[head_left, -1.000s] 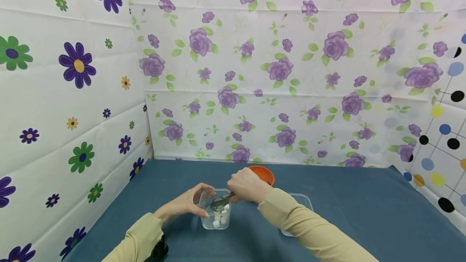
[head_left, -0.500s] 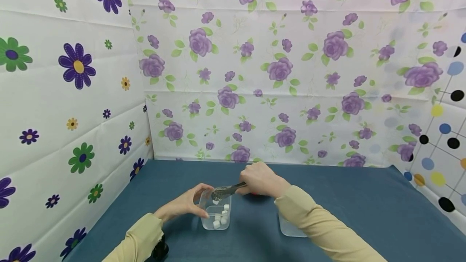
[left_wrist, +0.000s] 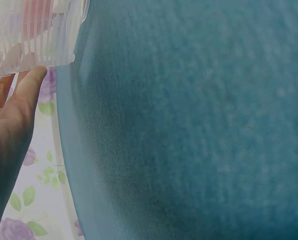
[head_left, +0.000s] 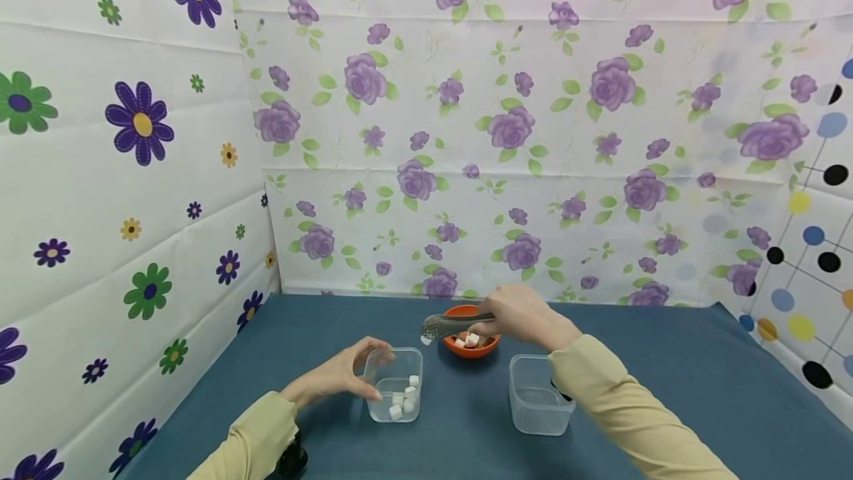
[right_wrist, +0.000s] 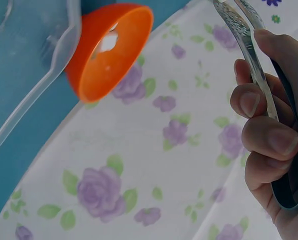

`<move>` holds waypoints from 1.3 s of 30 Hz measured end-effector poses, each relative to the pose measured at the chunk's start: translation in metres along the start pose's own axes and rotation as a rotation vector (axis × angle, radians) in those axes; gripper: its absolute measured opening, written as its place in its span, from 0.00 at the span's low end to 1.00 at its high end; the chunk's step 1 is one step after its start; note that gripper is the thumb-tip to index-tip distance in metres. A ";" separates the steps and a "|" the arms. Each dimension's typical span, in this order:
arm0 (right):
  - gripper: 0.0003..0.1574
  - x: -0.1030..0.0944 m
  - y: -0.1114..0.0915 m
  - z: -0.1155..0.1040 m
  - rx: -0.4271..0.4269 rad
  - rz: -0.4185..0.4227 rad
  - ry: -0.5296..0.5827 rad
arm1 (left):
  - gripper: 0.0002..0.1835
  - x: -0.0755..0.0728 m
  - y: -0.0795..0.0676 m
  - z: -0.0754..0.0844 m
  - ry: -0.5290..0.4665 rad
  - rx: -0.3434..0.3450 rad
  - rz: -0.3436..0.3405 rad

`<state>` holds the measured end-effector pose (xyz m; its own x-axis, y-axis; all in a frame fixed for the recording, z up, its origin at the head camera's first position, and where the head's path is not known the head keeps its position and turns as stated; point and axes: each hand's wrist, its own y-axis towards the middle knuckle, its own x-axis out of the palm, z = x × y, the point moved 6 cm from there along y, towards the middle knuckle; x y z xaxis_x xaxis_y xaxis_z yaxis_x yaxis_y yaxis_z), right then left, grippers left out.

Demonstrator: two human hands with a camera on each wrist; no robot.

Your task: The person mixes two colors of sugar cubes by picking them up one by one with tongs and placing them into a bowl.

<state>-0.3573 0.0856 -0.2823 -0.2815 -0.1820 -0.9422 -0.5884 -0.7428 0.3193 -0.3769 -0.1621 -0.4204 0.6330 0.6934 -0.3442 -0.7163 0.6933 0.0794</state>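
My left hand [head_left: 343, 372] holds the left side of a clear plastic container [head_left: 385, 412], thumb in front and fingers behind. Several small white cubes lie inside it, bunched toward its right side. In my right hand [head_left: 526, 317] are metal tongs [right_wrist: 246, 45] with dark handles. The tongs [head_left: 445, 326] reach left, and a small whitish piece [head_left: 426, 339] sits at their tips, above the cloth between the container and an orange bowl [head_left: 469, 353]. Inside that bowl are several white, pinkish and brownish pieces, partly covered by the tongs and hand.
A second clear container [head_left: 541, 422] stands on the right, below my right forearm; no contents show in it. Blue cloth [head_left: 466, 435] covers the table. Patterned sheets [head_left: 426, 228] hang at the back and both sides.
The right hand has lifted the tongs out of the left container and carried them right and away, with a white piece at the tips. The orange bowl is uncovered. My left hand stays put.
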 end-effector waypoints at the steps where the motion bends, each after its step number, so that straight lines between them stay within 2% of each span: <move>1: 0.26 0.000 -0.002 0.003 0.005 0.001 -0.006 | 0.35 0.000 0.000 0.000 -0.004 -0.001 0.000; 9: 0.25 -0.001 -0.015 0.029 0.064 0.006 -0.049 | 0.35 0.000 0.000 0.000 -0.015 -0.010 0.003; 15: 0.23 0.000 -0.017 0.049 0.143 -0.017 -0.079 | 0.35 -0.001 0.000 0.000 -0.009 -0.010 0.006; 20: 0.23 0.004 -0.018 0.060 0.167 -0.036 -0.095 | 0.35 0.000 0.000 0.001 -0.019 -0.003 -0.004; 28: 0.18 0.011 -0.015 0.066 0.191 -0.067 -0.113 | 0.34 0.000 0.000 0.000 0.000 -0.011 0.008; 39: 0.17 0.014 -0.013 0.064 0.231 -0.072 -0.112 | 0.34 0.000 0.000 0.000 -0.006 -0.011 0.005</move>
<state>-0.4022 0.1342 -0.2928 -0.3075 -0.0517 -0.9501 -0.7638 -0.5821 0.2789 -0.3772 -0.1622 -0.4204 0.6313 0.6978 -0.3384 -0.7223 0.6879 0.0711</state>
